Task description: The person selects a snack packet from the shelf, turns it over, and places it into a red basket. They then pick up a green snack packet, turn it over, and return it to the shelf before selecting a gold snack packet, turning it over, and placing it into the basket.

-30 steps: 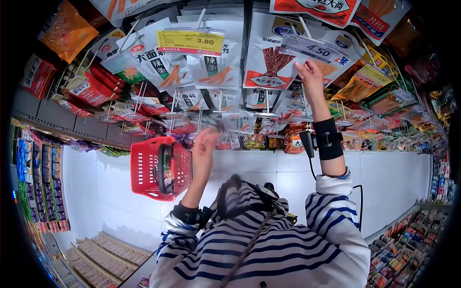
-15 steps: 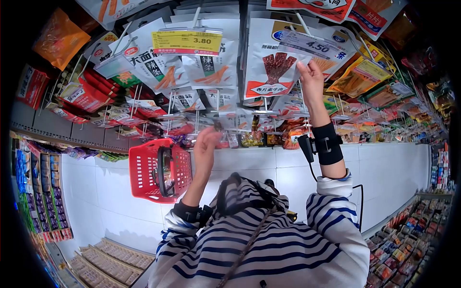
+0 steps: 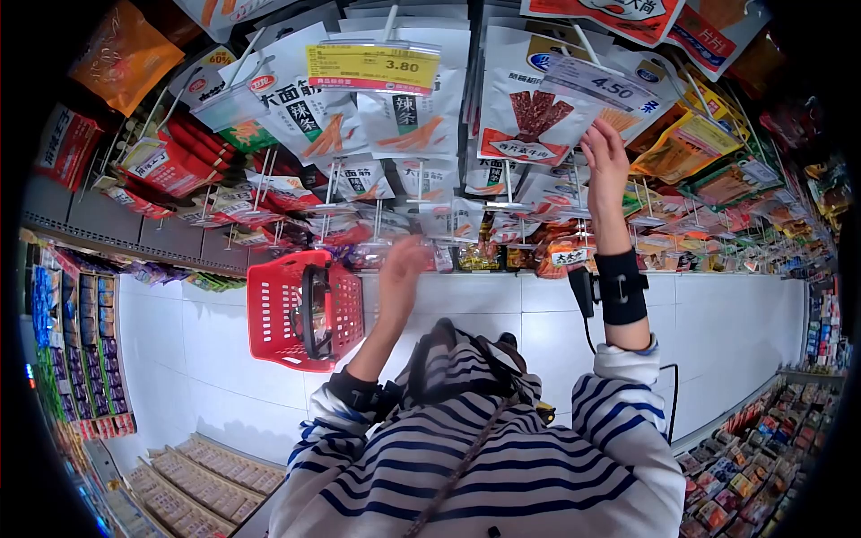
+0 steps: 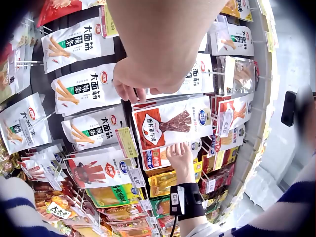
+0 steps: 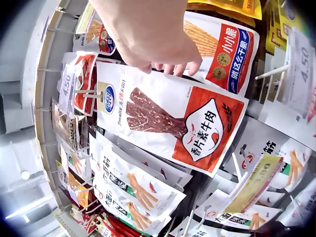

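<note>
The packet (image 5: 168,118) was printed in white and orange-red, with dark brown strips pictured; the top (image 3: 502,448) was striped in navy and white, and the basket (image 3: 269,339) was coloured red.

Left hand (image 3: 403,272) now farther from red basket (image 3: 345,314)

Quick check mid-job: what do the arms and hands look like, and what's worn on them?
The left hand and right hand are gloveless. Both sleeves are white with navy stripes. A black strap circles the left wrist; a wide black band circles the right, carrying a black device with a thin black cable and a whitish label bearing dark characters.
</note>
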{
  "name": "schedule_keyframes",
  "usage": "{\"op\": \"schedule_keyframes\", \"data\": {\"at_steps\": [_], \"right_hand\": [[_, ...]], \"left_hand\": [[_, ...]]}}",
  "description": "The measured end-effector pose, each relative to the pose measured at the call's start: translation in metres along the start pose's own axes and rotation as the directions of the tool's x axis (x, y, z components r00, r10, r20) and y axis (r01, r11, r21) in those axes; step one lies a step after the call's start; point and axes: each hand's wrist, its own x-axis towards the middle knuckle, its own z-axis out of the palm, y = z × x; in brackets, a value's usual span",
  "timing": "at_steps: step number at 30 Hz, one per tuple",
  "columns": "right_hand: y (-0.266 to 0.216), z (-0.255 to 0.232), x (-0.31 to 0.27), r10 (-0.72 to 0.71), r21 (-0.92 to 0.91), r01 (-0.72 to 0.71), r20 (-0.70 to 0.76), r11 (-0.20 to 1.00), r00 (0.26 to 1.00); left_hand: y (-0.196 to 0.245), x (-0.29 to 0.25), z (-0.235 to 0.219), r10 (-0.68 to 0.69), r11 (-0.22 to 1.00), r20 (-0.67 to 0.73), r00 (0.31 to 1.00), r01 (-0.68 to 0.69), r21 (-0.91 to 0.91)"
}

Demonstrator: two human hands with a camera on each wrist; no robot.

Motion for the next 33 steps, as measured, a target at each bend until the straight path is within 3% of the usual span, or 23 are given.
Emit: {"op": "schedule_keyframes", "data": {"at_steps": [3,9,12,23,27,33], "right_hand": [[-0.001,-0.015,-0.029,0.035,0.074,-0.033,-0.015,0.997,0.999],[0.020,-0.046,-0.109,0.213,0.012,-0.212,-0.035,0.977,0.976],[0.016,-0.051,-0.147,0.291,0.005,-0.291,-0.029,0.957,0.956],[0.008,-0.083,-0.224,0.539,0.001,-0.540,0.070,0.842,0.840],[-0.004,-0.100,-0.253,0.580,-0.007,-0.583,0.114,0.812,0.806],[0.000,-0.119,-0.301,0.628,-0.018,-0.635,0.173,0.772,0.759]], "left_hand": [[-0.004,-0.003,0.008,-0.032,0.999,0.018,0.999,0.033,-0.011],[-0.027,-0.011,0.013,-0.094,0.995,0.094,0.991,0.091,0.044],[-0.028,-0.016,0.015,-0.062,0.996,0.084,0.995,0.057,0.063],[-0.024,-0.057,0.026,0.025,1.000,-0.068,0.997,-0.025,-0.007],[-0.024,-0.092,0.033,0.057,0.998,-0.080,0.995,-0.054,0.043],[-0.032,-0.164,0.026,0.038,0.999,-0.231,0.972,-0.029,0.042]]}}
